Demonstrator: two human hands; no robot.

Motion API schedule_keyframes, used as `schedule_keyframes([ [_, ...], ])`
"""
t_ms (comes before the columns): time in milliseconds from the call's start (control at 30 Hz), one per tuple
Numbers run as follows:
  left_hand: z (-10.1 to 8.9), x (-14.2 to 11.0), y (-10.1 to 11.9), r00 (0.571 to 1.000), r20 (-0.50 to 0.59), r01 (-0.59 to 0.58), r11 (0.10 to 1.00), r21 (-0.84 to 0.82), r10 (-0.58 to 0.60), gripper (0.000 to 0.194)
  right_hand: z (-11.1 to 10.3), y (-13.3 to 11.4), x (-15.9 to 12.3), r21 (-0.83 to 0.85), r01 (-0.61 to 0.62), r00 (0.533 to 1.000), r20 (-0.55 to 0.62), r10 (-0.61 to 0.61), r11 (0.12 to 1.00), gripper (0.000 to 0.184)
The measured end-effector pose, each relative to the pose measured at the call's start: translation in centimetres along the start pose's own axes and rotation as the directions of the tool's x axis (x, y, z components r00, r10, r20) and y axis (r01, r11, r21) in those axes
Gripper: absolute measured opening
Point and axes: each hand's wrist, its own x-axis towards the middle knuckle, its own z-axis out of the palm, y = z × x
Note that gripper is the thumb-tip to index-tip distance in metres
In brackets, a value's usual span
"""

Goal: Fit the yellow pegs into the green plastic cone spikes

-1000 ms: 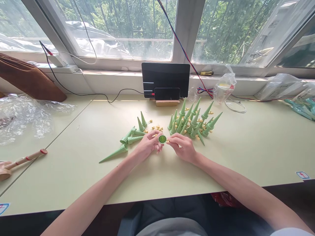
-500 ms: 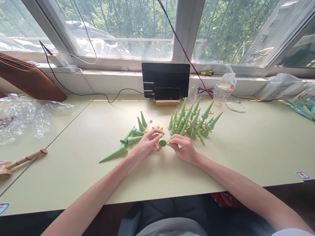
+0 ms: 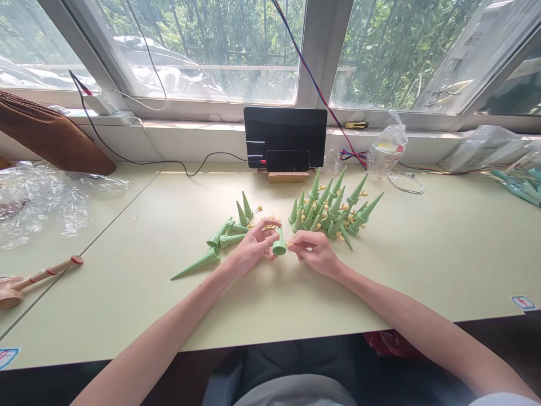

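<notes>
Near the middle of the table, my left hand (image 3: 258, 241) is closed on a green plastic spike (image 3: 279, 246), its hollow round end facing down toward me. From the right, my right hand (image 3: 315, 251) pinches a small yellow valve (image 3: 289, 244) at the side of that spike; whether it is seated there I cannot tell. Loose yellow valves (image 3: 269, 220) lie just beyond my left hand, partly hidden by it. Several green spikes (image 3: 198, 264) lie or stand to the left. A dense group of green spikes with yellow valves (image 3: 327, 208) stands to the right.
A black tablet (image 3: 285, 132) and a phone (image 3: 288, 161) lean on a cardboard stand (image 3: 288, 177) at the back. Clear plastic wrap (image 3: 46, 203) and a wooden stick (image 3: 46, 273) lie left. A plastic bag with a cup (image 3: 386, 149) stands at back right.
The spike in my left hand has tipped, so its hollow end points lower and more of its side shows. My right hand stays pinched on the yellow valve.
</notes>
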Motion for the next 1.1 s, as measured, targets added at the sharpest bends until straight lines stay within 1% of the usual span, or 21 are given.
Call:
schedule_keyframes([
  [133,0.1,-0.1,0.3,1.000,0.015,-0.007,1.000,0.029,0.006,0.032,-0.2,-0.2,0.1,0.132,-0.121,0.992,0.038,0.117,0.984,0.022],
  [300,0.1,-0.1,0.3,0.999,0.030,-0.032,0.996,0.086,0.029,0.031,-0.4,-0.4,0.1,0.180,-0.221,0.975,0.080,0.209,0.959,0.024],
  [500,0.0,-0.2,0.0,0.997,0.063,-0.060,0.988,0.143,0.051,0.032,-0.7,-0.8,0.2,0.197,-0.271,0.960,0.125,0.250,0.942,0.023],
  [733,0.2,-0.3,0.2,0.993,0.096,-0.085,0.979,0.184,0.068,0.032,-1.1,-0.8,0.4,0.271,-0.356,0.927,0.220,0.302,0.894,0.025],
  [933,0.8,-0.5,0.6,0.990,0.118,-0.100,0.981,0.164,0.081,0.036,-1.2,-0.7,0.5,0.379,-0.425,0.898,0.286,0.333,0.822,0.026],
  [1100,0.9,-0.5,0.6,0.990,0.119,-0.100,0.983,0.155,0.082,0.041,-1.2,-0.7,0.7,0.408,-0.451,0.888,0.289,0.357,0.794,0.027],
])
